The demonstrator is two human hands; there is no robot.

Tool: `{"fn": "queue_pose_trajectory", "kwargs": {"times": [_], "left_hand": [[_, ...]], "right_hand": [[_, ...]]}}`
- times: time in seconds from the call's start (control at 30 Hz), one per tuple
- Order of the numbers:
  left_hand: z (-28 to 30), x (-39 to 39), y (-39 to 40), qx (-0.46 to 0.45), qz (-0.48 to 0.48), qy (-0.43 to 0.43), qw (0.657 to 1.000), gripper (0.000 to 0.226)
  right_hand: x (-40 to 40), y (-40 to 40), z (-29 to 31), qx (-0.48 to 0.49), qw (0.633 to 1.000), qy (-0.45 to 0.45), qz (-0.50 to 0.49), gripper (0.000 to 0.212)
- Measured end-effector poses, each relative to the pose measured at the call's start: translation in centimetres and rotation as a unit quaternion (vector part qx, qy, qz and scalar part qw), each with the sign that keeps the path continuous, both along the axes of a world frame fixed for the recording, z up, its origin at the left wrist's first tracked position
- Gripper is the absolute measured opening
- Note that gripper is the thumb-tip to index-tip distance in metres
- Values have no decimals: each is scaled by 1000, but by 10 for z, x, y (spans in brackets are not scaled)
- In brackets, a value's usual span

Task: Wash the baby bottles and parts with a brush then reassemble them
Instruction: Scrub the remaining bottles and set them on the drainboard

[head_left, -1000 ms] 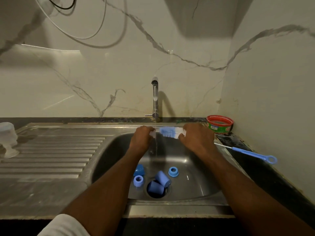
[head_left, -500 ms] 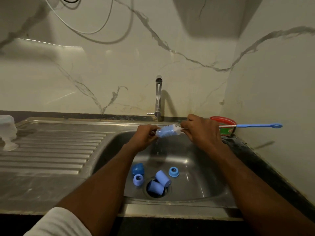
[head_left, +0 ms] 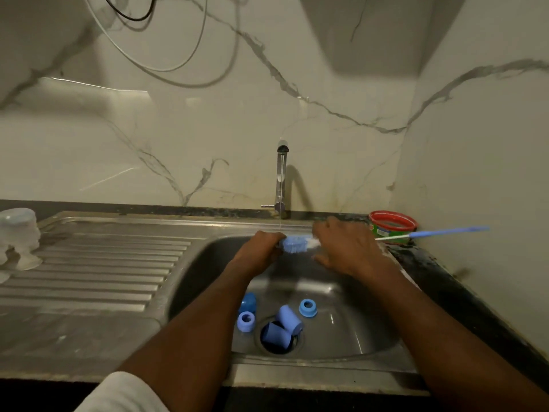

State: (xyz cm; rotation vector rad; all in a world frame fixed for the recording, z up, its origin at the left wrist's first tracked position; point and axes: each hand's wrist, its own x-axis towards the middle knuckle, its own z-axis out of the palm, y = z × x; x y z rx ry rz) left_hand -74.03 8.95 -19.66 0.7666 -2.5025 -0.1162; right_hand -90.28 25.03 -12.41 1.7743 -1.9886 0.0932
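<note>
**Brush under the running tap**

The left hand curls its fingers around something hidden beside the blue bristles of the brush; the right hand holds the brush with fingers spread, and the handle points right past the red tub; blue bottle parts lie on the sink bottom near the drain; thin water falls from the tap.

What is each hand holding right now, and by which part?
The left hand grips the bottle brush at the tip of its blue bristle head. The right hand covers the shaft beside the bristles; its grip cannot be told.
</note>
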Motion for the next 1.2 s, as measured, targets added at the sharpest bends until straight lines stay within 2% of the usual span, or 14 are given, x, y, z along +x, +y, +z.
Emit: {"fn": "queue_pose_trajectory", "kwargs": {"times": [0.1, 0.17, 0.23, 0.3, 0.33, 0.4, 0.47, 0.6, 0.7, 0.8, 0.9, 0.93, 1.07, 1.2], "left_hand": [[-4, 7, -8, -23, 3, -22, 1000, 30], [-2, 10, -9, -48, 14, -23, 998, 28], [-1, 9, -11, -91, 13, -23, 996, 28], [5, 5, -6, -129, 8, -26, 991, 28], [7, 4, -5, -136, 4, -16, 991, 28], [8, -2, -4, -103, 3, 7, 995, 27], [5, -6, -4, -30, -1, 12, 999, 25], [-7, 0, -10, 9, -27, -108, 994, 28], [-3, 9, -16, 2, -20, -53, 998, 26], [6, 16, -17, -50, -32, 29, 998, 17], [13, 17, -12, -67, -64, 75, 993, 19], [12, 16, -12, -58, -67, 89, 992, 20], [5, 6, -8, -17, -46, 34, 998, 29], [-4, 4, -10, 64, -37, -91, 993, 33]], "right_hand": [[15, -8, -7, 21, 995, 94, -7, 32], [22, -13, -11, 62, 994, -55, -75, 28], [22, -15, 3, 117, 876, -439, -164, 27], [14, -9, 9, 124, 739, -628, -212, 27], [9, -7, 9, 120, 752, -612, -211, 30], [-5, -3, 1, 89, 909, -369, -171, 43], [-15, -2, -12, 35, 986, -151, -63, 60], [-8, -11, -17, 41, 997, 40, 56, 37], [-3, -22, -23, -5, 998, 62, 20, 22], [5, -20, -17, 30, 959, -266, -89, 20], [10, -5, 6, 106, 732, -655, -156, 17], [7, -3, 5, 114, 719, -669, -148, 16], [-3, -9, -19, 27, 953, -290, -82, 40], [-1, -14, -23, -4, 999, -31, 18, 49]]}}
